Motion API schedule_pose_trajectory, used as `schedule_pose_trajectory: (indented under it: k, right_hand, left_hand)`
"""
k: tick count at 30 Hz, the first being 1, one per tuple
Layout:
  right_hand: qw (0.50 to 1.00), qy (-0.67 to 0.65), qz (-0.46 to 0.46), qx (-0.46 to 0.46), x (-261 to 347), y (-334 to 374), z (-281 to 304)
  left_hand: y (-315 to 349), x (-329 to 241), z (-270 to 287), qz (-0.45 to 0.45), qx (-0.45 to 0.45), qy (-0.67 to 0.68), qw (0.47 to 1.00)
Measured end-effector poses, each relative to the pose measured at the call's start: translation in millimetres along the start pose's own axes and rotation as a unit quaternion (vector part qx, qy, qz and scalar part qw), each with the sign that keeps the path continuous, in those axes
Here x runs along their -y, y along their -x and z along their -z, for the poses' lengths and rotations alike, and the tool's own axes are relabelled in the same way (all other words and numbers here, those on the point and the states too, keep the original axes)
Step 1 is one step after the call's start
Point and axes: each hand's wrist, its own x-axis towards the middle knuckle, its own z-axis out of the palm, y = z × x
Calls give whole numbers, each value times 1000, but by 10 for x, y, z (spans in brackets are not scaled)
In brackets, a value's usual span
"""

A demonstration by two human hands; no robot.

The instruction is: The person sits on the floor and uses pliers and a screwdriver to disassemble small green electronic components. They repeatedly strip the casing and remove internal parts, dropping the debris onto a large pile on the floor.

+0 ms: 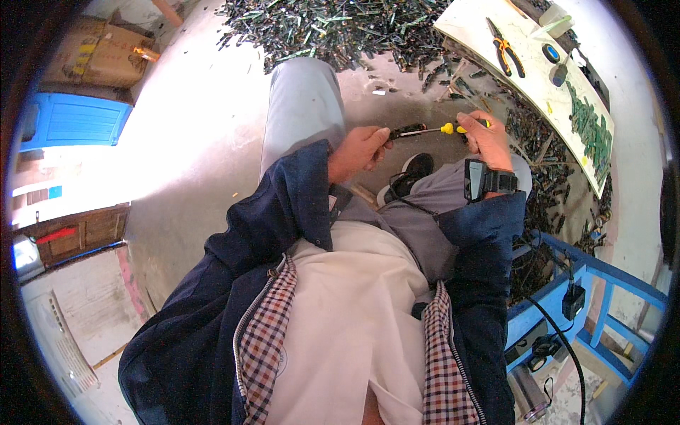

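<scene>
My left hand [361, 151] is closed on one end of a small dark strip-like piece [409, 130], which sticks out toward the right. In my right hand [487, 139] is a screwdriver with a yellow-and-black handle [449, 128]. Its thin metal shaft points left and its tip meets the dark piece; whether it is wedged in or only touching, I cannot tell. Both hands are held up over my lap, between my knees. A dark watch-like device [489, 181] is strapped on my right wrist.
A large heap of dark and green strips [333, 32] covers the floor ahead, with more down the right. On a white board [489, 28] at right lie orange-handled pliers [505, 53], a roll of tape [550, 52] and green strips [589, 124]. A blue frame [616, 283] with cables stands near right.
</scene>
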Motion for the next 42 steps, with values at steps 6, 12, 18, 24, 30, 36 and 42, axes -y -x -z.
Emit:
schedule_pose_trajectory:
  k: [6,12,18,24,30,36,42]
  right_hand:
    - [1000,15,24,-2,0,3,-13]
    - [1000,2,-6,-11,7,-17,-25]
    - [1000,-14,11,-15,8,-5,-39]
    - [999,-29,23,-33,-17,-15,-35]
    - [999,-25,30,-30,-18,-6,-49]
    - [1000,-14,28,0,-6,-5,-57]
    - [996,-87,-18,19,-112,-71,-133]
  left_hand:
    - [-38,41,10,-8,8,-23,1000]
    - [-30,34,15,-2,10,-27,1000]
    - [-27,25,27,10,16,-17,1000]
    - [-38,17,9,18,5,3,1000]
    - [-32,14,10,19,16,16,1000]
    - [-63,78,2,19,16,2,1000]
    - [-30,90,17,43,17,57,997]
